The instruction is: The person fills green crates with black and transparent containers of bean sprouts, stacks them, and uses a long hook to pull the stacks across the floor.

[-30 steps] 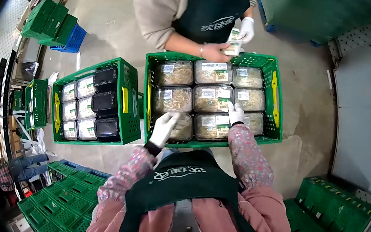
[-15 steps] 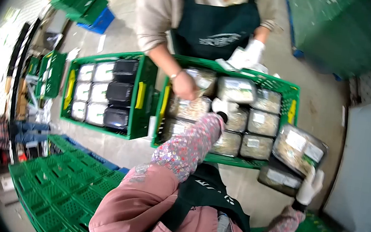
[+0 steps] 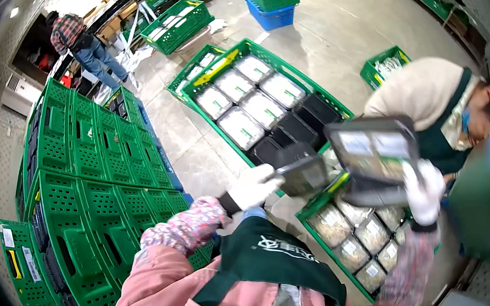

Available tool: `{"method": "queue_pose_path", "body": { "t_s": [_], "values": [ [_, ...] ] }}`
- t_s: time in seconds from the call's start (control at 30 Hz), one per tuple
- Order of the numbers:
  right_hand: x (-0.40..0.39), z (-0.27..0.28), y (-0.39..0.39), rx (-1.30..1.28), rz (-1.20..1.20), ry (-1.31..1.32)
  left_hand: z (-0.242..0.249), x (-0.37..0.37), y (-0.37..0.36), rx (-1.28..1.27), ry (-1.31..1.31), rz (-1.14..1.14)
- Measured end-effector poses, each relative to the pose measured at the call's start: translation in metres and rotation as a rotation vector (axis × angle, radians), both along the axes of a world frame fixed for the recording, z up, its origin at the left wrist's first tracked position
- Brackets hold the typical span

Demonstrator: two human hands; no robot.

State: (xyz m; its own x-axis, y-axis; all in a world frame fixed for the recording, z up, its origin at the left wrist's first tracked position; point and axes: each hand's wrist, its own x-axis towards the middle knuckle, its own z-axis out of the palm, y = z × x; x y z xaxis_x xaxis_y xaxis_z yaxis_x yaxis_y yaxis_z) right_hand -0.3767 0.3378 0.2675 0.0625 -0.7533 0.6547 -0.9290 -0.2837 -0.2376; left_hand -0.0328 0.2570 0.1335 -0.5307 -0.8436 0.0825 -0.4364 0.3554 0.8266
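Observation:
My left hand [image 3: 255, 187], in a white glove, is closed on the edge of a black plastic food tray [image 3: 302, 171], tilted in the air beside the nearer end of a green crate [image 3: 239, 147]. Two clear-lidded food packs [image 3: 375, 149], one over the other, are gripped by my gloved right hand [image 3: 423, 191]; the upper one bears white labels. They hang above a second green crate [image 3: 330, 258] with several filled clear packs [image 3: 372, 234] in rows. White-labelled packs [image 3: 263, 107] and black trays [image 3: 317, 110] fill the first crate. Motion blurs the held packs slightly.
A co-worker [image 3: 420, 92] in a dark apron bends beside the second crate at the right. Stacked green crates [image 3: 93, 195] rise at my left. Farther off are another person [image 3: 81, 41], green and blue crates [image 3: 268, 14] and a small crate [image 3: 384, 66].
My view has turned left. My left hand has come out of the filled crate and now holds a black tray. My right hand has carried its two packs from beside that crate to above it.

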Motion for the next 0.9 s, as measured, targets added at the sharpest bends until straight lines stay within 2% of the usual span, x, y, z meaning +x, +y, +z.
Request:
{"method": "queue_pose_path", "body": {
  "t_s": [0.03, 0.07, 0.13, 0.2, 0.27, 0.3, 0.33, 0.37, 0.4, 0.43, 0.47, 0.57, 0.63, 0.67, 0.73, 0.77, 0.8, 0.87, 0.9],
  "values": [
    [0.013, -0.013, -0.053, 0.165, 0.099, -0.158, -0.009, 0.026, -0.024, 0.017, 0.063, 0.068],
    [0.035, -0.022, -0.104, 0.133, 0.194, -0.155, -0.012, 0.053, -0.051, -0.112, -0.008, 0.090],
    [0.079, -0.037, -0.194, 0.186, 0.324, -0.120, -0.002, 0.082, -0.089, -0.127, -0.050, 0.253],
    [0.107, -0.086, -0.277, -0.019, 0.388, 0.109, -0.023, 0.106, -0.130, -0.332, -0.057, 0.227],
    [0.131, -0.126, -0.327, -0.062, 0.426, 0.306, -0.059, 0.126, -0.164, -0.497, -0.173, 0.127],
    [0.138, -0.149, -0.334, 0.024, 0.380, 0.371, -0.074, 0.133, -0.174, -0.575, -0.233, 0.071],
    [0.143, -0.170, -0.338, 0.114, 0.333, 0.435, -0.081, 0.137, -0.178, -0.451, -0.317, 0.011],
    [0.147, -0.187, -0.332, 0.364, 0.235, 0.525, -0.087, 0.139, -0.182, -0.460, -0.408, -0.093],
    [0.141, -0.212, -0.321, 0.420, 0.222, 0.561, -0.094, 0.140, -0.184, -0.471, -0.495, -0.193],
    [0.135, -0.236, -0.303, 0.457, 0.233, 0.527, -0.111, 0.148, -0.179, -0.506, -0.466, -0.239],
    [0.134, -0.241, -0.281, 0.600, 0.215, 0.468, -0.110, 0.150, -0.175, -0.408, -0.401, -0.254],
    [0.136, -0.229, -0.214, 0.503, 0.174, 0.139, -0.114, 0.155, -0.179, -0.465, -0.168, -0.162],
    [0.137, -0.206, -0.165, 0.507, 0.025, -0.122, -0.105, 0.146, -0.189, -0.465, -0.058, -0.087],
    [0.136, -0.196, -0.139, 0.494, -0.051, -0.256, -0.102, 0.142, -0.195, -0.235, -0.072, -0.065],
    [0.125, -0.183, -0.081, 0.473, -0.185, -0.380, -0.101, 0.126, -0.212, -0.174, -0.004, -0.008],
    [0.115, -0.179, -0.048, 0.465, -0.263, -0.361, -0.104, 0.116, -0.222, -0.223, 0.002, 0.042],
    [0.100, -0.189, -0.008, 0.425, -0.353, -0.467, -0.110, 0.105, -0.233, -0.271, 0.009, 0.091],
    [0.089, -0.187, 0.059, 0.339, -0.640, -0.855, -0.131, 0.090, -0.259, -0.399, -0.051, 0.313],
    [0.080, -0.186, 0.089, 0.246, -0.747, -0.788, -0.159, 0.097, -0.277, -0.567, -0.398, 0.428]
  ]
}}
